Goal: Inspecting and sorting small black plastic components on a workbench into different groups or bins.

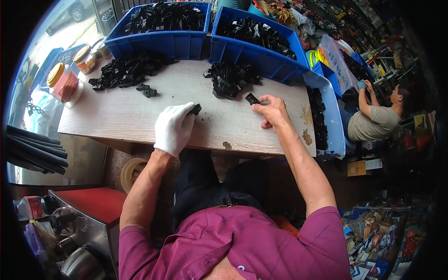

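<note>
My left hand [173,128], in a white knit glove, is closed on a small black plastic part [195,109] that sticks out past the fingertips. Bare, my right hand [272,111] pinches another black plastic piece [252,99] between thumb and fingers, just over the table's right half. Beyond the right hand lies a pile of black parts [228,79]. A wider heap of black parts [126,70] spreads at the far left, with a few loose pieces [147,91] nearer to my gloved hand. What exact kind these parts are I cannot tell.
Two blue bins [158,46] [261,65] full of black parts line the table's [107,112] far edge. A third bin [332,116] stands off the right edge. Lidded jars [63,84] sit at the left. Another person [375,116] works at the right, beside crowded shelves.
</note>
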### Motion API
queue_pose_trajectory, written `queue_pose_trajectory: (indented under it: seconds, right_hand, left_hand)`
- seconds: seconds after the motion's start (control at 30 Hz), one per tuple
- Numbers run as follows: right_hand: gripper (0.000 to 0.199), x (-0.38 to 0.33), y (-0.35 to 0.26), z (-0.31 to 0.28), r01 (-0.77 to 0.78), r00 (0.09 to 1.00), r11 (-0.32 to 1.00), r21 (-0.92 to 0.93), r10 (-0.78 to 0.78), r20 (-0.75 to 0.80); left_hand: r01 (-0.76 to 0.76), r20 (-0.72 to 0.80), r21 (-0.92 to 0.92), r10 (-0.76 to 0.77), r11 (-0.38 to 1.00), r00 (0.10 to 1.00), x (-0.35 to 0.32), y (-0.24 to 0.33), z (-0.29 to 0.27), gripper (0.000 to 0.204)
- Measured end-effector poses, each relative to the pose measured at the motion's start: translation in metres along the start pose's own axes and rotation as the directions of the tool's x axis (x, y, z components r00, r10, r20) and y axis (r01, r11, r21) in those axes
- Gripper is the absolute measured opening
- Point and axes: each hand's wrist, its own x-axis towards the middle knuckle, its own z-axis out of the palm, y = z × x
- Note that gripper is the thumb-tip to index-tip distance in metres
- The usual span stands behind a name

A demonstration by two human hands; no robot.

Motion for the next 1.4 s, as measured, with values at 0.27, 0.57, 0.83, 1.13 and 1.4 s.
queue_pose_trajectory:
  seconds: [0.27, 0.57, 0.83, 1.13, 1.4]
  right_hand:
    - [0.029, -0.024, 0.003, 0.004, 0.039, 0.977, 0.997, 0.062, -0.051, 0.208]
    - [0.029, -0.03, 0.006, 0.015, 0.088, 0.967, 0.995, 0.041, -0.095, 0.237]
    - [0.029, -0.033, 0.007, 0.016, 0.082, 0.972, 0.99, 0.119, -0.105, 0.21]
    - [0.03, -0.035, 0.008, 0.016, 0.095, 0.964, 0.988, 0.122, -0.122, 0.236]
    - [0.028, -0.037, 0.011, 0.016, 0.117, 0.968, 0.981, 0.154, -0.147, 0.204]
  left_hand:
    - [-0.105, 0.047, -0.118, 0.111, 0.987, 0.993, 0.021, 0.025, 0.037, 0.027]
    - [-0.304, 0.351, -0.051, 0.302, 0.951, 0.886, 0.052, 0.038, 0.076, 0.027]
    - [-0.439, 0.521, -0.141, 0.443, 0.887, 0.729, 0.069, 0.036, 0.083, 0.032]
    - [-0.454, 0.333, -0.04, 0.44, 0.89, 0.834, 0.036, 0.038, 0.076, 0.038]
    - [-0.205, -0.118, 0.141, 0.222, 0.969, 0.968, 0.033, 0.032, 0.035, 0.024]
